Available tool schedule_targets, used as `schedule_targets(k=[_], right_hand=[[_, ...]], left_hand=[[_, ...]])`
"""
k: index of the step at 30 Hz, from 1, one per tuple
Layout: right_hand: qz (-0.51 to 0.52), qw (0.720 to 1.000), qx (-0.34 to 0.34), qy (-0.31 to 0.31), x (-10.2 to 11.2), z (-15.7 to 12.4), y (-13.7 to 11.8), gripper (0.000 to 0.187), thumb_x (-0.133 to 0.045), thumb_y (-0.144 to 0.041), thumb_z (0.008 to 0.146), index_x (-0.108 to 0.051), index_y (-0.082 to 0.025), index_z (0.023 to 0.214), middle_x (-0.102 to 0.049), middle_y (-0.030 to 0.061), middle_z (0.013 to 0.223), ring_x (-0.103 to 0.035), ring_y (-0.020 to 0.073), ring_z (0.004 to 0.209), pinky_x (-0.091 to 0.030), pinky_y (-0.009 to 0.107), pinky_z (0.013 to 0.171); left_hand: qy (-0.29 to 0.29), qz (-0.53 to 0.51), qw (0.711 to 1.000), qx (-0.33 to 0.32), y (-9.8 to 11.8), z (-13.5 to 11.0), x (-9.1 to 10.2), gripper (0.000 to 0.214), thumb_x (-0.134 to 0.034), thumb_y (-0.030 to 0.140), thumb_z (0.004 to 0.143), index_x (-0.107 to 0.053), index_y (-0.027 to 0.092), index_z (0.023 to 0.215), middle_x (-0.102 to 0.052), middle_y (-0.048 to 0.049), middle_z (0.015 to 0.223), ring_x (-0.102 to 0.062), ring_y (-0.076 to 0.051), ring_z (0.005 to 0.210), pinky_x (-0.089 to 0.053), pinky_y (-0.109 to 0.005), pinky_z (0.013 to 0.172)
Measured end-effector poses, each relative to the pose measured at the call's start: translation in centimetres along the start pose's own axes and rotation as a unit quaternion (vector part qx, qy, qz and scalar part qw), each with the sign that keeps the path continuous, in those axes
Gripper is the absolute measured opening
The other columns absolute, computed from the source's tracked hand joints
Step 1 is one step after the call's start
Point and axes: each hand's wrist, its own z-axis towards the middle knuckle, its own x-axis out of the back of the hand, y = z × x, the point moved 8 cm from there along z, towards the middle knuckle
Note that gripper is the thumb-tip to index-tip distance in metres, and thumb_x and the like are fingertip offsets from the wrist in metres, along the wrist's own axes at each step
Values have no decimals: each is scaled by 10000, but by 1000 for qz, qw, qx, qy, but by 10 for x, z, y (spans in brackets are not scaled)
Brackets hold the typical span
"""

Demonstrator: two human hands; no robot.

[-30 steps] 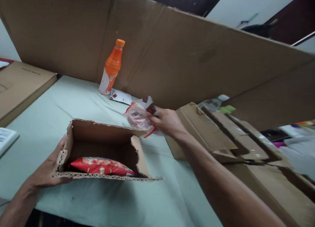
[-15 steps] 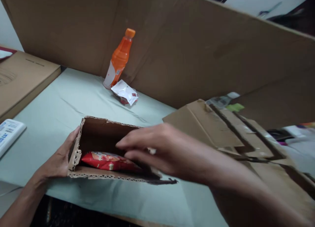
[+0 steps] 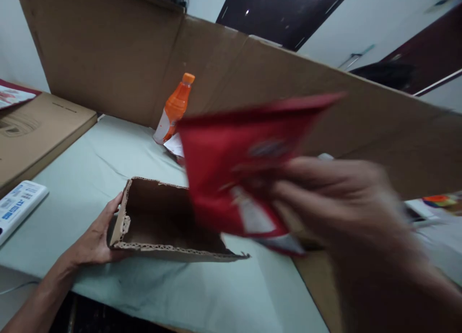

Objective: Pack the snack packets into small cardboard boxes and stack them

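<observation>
Head view, centre frame: our right hand (image 3: 335, 198), motion-blurred, is pinched closed on one glossy red plastic packet (image 3: 234, 160). We hold the packet in the air above and to the right of one small open-topped brown corrugated cardboard box (image 3: 162, 222), clear of its rim. Our left hand (image 3: 94, 237) clasps the box's left end wall. The box rims are ragged, with the fluting exposed. A smooth pale green table cover (image 3: 83, 160) shows left of and below the box. One large upright brown cardboard sheet (image 3: 108, 58) closes off the upper frame, and one orange plastic bottle (image 3: 175, 106) stands against it. One flat brown carton (image 3: 39, 126) and one white rectangular device (image 3: 18, 205) bound the left edge.
</observation>
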Motion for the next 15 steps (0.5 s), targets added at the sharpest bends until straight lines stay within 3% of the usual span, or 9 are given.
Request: schedule_targets(k=[2,3,5,8,10,11,13,15], right_hand=[[-12,984,-19,176,47,9,18,123,-738,-293,855,-816,-279,949,-766,13,830,-680,188,706,-528,323,637],[-39,975,-21,216,55,14,28,129,-725,-284,858,-811,-264,952,-753,23,820,-670,197,707,-517,337,645],[-131,967,-18,218,43,32,53,170,-638,-271,895,-792,-216,945,-736,57,824,-656,217,728,-496,362,678],[-266,960,-52,75,-28,57,109,306,-521,-289,953,-745,-157,1114,-745,154,1103,-662,289,985,-487,412,851],[-299,948,-82,-78,-90,58,149,399,-513,-319,972,-674,-142,1291,-693,184,1286,-619,316,1132,-463,421,937],[-295,944,-83,-122,-115,55,164,399,-544,-310,956,-673,-144,1295,-693,177,1296,-618,306,1139,-464,401,944],[-281,942,-78,-165,-149,44,185,385,-601,-272,914,-688,-157,1271,-708,150,1284,-630,277,1131,-475,354,940],[-268,947,-67,-163,-163,32,196,372,-621,-244,888,-703,-170,1243,-719,136,1266,-643,266,1121,-490,339,931]], left_hand=[[5,21,1000,-7,-1,0,-1,1155,-823,418,788,-62,437,1657,-262,-68,1710,-306,-442,1543,-295,-652,1251],[5,27,1000,-8,-2,0,-2,1161,-822,410,781,-62,432,1658,-265,-73,1708,-300,-444,1545,-294,-657,1248],[4,37,999,-8,-4,-2,-3,1168,-816,399,774,-58,413,1663,-249,-84,1713,-278,-450,1552,-284,-666,1248],[8,42,999,-5,-7,-4,-5,1160,-793,377,774,-52,394,1667,-196,-83,1730,-245,-454,1563,-265,-680,1253],[13,34,999,-5,-9,-5,-4,1149,-771,360,768,-58,394,1667,-185,-71,1734,-245,-455,1562,-264,-693,1249],[14,27,1000,-3,-11,-5,-4,1148,-762,351,760,-60,395,1667,-187,-65,1733,-257,-455,1558,-276,-696,1244],[15,16,1000,-1,-14,-5,-3,1163,-762,342,737,-63,409,1664,-196,-50,1732,-284,-455,1546,-303,-691,1234],[12,11,1000,10,-18,-6,-3,1176,-770,344,720,-68,423,1660,-198,-39,1733,-290,-452,1543,-310,-674,1235]])
